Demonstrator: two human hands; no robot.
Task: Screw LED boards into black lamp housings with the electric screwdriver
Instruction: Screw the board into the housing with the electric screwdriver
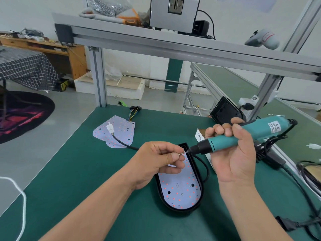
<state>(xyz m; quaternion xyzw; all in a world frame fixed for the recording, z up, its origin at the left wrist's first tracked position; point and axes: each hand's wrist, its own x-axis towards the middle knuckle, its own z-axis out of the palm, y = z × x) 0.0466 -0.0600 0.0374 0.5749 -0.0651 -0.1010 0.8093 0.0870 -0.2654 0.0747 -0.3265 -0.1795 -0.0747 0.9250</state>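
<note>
A black lamp housing [198,173] lies on the green mat with a white LED board [180,190] dotted with red LEDs seated inside it. My right hand [236,153] grips the teal electric screwdriver [243,136], held nearly level with its bit pointing left. My left hand [159,160] pinches a small screw [182,153] at the bit's tip, just above the housing's far end. One screw head [182,194] shows in the board near its lower end.
Loose LED boards [116,131] with a white connector and coloured wires lie at the mat's far left. A small white box [201,136] stands behind the housing. Another black housing [225,110] leans at the right. Black cables [295,181] trail along the right edge.
</note>
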